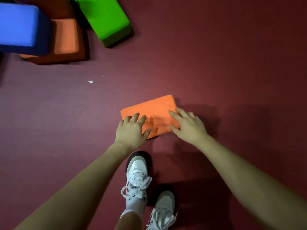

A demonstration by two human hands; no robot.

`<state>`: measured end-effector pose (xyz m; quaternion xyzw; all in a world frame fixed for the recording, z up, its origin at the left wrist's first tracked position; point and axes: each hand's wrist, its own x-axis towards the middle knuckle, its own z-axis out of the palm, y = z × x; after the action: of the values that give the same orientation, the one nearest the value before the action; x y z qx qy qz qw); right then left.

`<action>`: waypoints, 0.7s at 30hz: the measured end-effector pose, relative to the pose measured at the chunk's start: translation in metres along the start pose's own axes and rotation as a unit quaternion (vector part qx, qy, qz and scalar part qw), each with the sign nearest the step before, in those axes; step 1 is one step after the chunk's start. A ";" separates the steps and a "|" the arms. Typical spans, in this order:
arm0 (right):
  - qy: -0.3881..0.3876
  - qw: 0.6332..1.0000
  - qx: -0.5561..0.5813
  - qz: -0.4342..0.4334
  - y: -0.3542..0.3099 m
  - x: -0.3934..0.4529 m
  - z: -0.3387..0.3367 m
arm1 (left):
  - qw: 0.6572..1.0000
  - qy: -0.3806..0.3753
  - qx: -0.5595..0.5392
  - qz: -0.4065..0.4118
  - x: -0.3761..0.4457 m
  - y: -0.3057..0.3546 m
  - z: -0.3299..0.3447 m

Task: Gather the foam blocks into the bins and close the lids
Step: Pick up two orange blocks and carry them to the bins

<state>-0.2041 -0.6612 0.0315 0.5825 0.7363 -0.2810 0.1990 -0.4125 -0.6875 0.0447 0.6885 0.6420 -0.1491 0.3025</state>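
Note:
An orange foam block [152,110] lies flat on the dark red floor in the middle of the view. My left hand [132,130] rests on its near left corner with fingers spread. My right hand [186,124] lies against its right end, fingers extended over the edge and thumb along the near side. Neither hand has curled around the block. No bin or lid is in view.
At the top left sits a pile of big foam blocks: a blue one [18,27], an orange one [66,39] and a green one [103,19]. My two feet in white sneakers [137,171] stand just behind the block. A small white scrap [90,82] lies on the floor.

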 end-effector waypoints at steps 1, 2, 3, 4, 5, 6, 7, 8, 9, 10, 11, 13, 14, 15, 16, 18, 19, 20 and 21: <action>-0.003 1.000 -0.004 0.003 0.004 0.011 0.015 | 1.000 -0.009 0.005 0.002 0.013 -0.002 0.016; -0.008 1.000 -0.006 0.004 0.008 0.021 0.029 | 1.000 -0.020 0.006 -0.001 0.024 -0.003 0.031; -0.014 1.000 -0.004 0.005 0.011 0.029 0.041 | 0.999 -0.032 0.008 -0.006 0.035 -0.004 0.044; -0.021 1.000 -0.002 0.005 0.014 0.036 0.051 | 0.999 -0.042 0.014 -0.011 0.044 -0.006 0.056; -0.027 1.000 -0.003 0.004 0.015 0.041 0.060 | 0.999 -0.047 0.022 -0.015 0.050 -0.008 0.066; -0.028 1.000 -0.005 0.001 0.016 0.044 0.067 | 0.998 -0.044 0.031 -0.017 0.053 -0.010 0.074; -0.024 1.000 -0.004 -0.002 0.017 0.045 0.073 | 0.998 -0.037 0.039 -0.016 0.055 -0.013 0.081; -0.017 1.000 0.000 -0.004 0.018 0.046 0.078 | 0.999 -0.027 0.042 -0.015 0.056 -0.015 0.086; -0.010 1.000 0.006 -0.007 0.018 0.046 0.081 | 0.999 -0.016 0.040 -0.013 0.057 -0.016 0.090; -0.005 1.000 0.012 -0.013 0.019 0.047 0.082 | 0.999 -0.007 0.039 -0.009 0.056 -0.017 0.092; -0.002 1.000 0.017 -0.022 0.019 0.048 0.082 | 0.999 0.001 0.041 -0.002 0.056 -0.019 0.093; -0.002 0.999 0.020 -0.039 0.020 0.049 0.075 | 0.999 0.010 0.043 0.021 0.058 -0.023 0.088; -0.001 0.999 0.021 -0.045 0.021 0.049 0.070 | 0.999 0.008 0.041 0.034 0.059 -0.027 0.083; 0.010 0.998 0.022 -0.052 0.021 0.050 0.065 | 0.998 0.001 0.038 0.046 0.061 -0.033 0.076; 0.030 0.998 0.024 -0.057 0.020 0.051 0.058 | 0.998 -0.007 0.032 0.057 0.063 -0.038 0.068; 0.075 0.996 0.025 -0.051 0.014 0.053 0.044 | 0.997 0.000 0.012 0.074 0.066 -0.047 0.051; 0.087 0.995 0.020 -0.037 0.009 0.056 0.037 | 0.997 0.022 -0.002 0.077 0.067 -0.050 0.045; 0.091 0.996 0.013 -0.023 0.003 0.059 0.029 | 0.995 0.054 -0.018 0.078 0.068 -0.053 0.040; 0.092 0.996 0.006 -0.011 -0.004 0.063 0.022 | 0.992 0.091 -0.037 0.077 0.069 -0.054 0.035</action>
<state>-0.2239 -0.6295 -0.0238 0.5987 0.7562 -0.2332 0.1236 -0.4500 -0.6547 -0.0359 0.7349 0.6170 -0.0380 0.2787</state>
